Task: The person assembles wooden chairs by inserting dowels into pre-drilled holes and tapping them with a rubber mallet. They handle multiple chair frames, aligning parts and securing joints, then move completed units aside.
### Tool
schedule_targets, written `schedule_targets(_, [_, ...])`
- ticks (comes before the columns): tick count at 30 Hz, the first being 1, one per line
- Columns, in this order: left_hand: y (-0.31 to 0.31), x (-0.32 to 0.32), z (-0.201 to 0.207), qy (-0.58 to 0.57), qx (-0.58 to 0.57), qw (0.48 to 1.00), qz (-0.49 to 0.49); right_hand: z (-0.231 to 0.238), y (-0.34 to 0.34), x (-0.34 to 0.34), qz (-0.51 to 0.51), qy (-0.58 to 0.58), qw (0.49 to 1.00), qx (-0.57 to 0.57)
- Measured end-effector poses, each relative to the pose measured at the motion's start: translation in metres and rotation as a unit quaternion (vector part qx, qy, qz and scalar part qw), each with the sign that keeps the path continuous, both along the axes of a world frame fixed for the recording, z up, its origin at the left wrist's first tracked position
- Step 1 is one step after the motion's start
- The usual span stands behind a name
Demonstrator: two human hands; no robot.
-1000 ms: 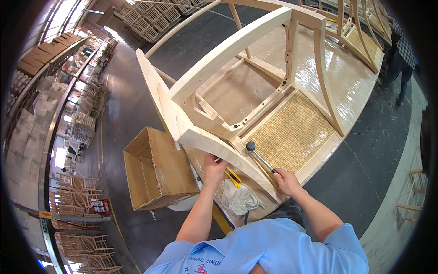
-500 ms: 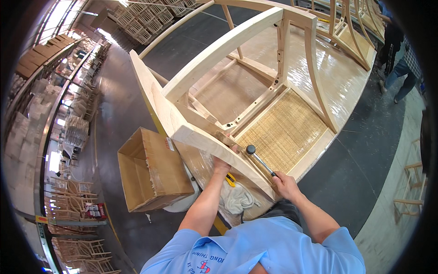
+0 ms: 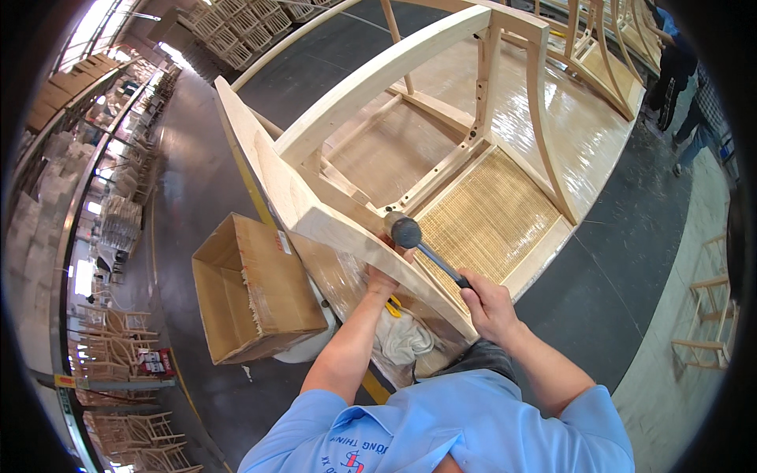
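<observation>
In my right hand (image 3: pixel 490 307) is a mallet (image 3: pixel 406 232) with a round dark head and a metal shaft, gripped by its dark handle. Its head is over the near-left side of a pale wooden chair frame (image 3: pixel 347 240), close to my left hand. My left hand (image 3: pixel 384 279) reaches under the frame's curved edge, fingers curled and mostly hidden by the wood. A brownish wooden piece shows beside the mallet head, partly covered, and I cannot make out exactly what the fingers hold. A woven cane panel (image 3: pixel 489 221) fills the seat section right of the mallet.
The chair lies on a plastic-wrapped table (image 3: pixel 583 118). A yellow cutter (image 3: pixel 393 306) and a white cloth (image 3: pixel 404 339) lie near my waist. An open cardboard box (image 3: pixel 276 292) is at left. More chairs (image 3: pixel 607 75) stand far right, near people.
The mallet head has come up from the cane panel's edge, moving left and nearer my left hand. My left hand keeps its place on the frame; the whole view has shifted slightly.
</observation>
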State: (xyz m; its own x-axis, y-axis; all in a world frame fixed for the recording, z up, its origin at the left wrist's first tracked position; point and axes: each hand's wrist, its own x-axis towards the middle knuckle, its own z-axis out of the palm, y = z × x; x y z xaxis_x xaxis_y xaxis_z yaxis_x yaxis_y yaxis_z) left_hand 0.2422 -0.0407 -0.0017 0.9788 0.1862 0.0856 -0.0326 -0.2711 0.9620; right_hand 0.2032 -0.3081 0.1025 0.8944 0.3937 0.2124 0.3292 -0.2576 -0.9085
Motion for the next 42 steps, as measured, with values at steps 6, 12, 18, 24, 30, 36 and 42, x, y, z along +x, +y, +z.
schedule_targets(6, [0.020, -0.010, -0.016, -0.056, -0.151, 0.987, -0.004, 0.035, 0.002, 0.014, 0.068, 0.054, 0.988, -0.127])
schedule_targets(12, [-0.005, -0.017, -0.028, 0.003, 0.102, 0.994, -0.033, 0.025, -0.017, 0.005, 0.040, 0.116, 0.977, -0.177])
schedule_targets(18, [-0.002, -0.021, -0.030, 0.037, -0.218, 0.975, -0.007, 0.020, -0.024, -0.014, 0.037, 0.044, 0.992, -0.112])
schedule_targets(24, [0.008, -0.016, -0.027, 0.115, -0.500, 0.857, -0.044, 0.018, -0.029, -0.027, 0.013, -0.002, 0.997, -0.074])
schedule_targets(30, [0.019, -0.019, -0.032, 0.173, -0.588, 0.787, -0.064, 0.022, -0.027, -0.025, 0.035, 0.086, 0.984, -0.152])
schedule_targets(36, [0.025, -0.025, -0.051, 0.092, -0.277, 0.952, -0.098, 0.034, -0.025, -0.026, 0.056, 0.119, 0.977, -0.170])
schedule_targets(42, [-0.008, -0.039, -0.028, 0.073, -0.251, 0.962, -0.082, 0.028, -0.027, -0.053, -0.022, 0.047, 0.997, -0.059])
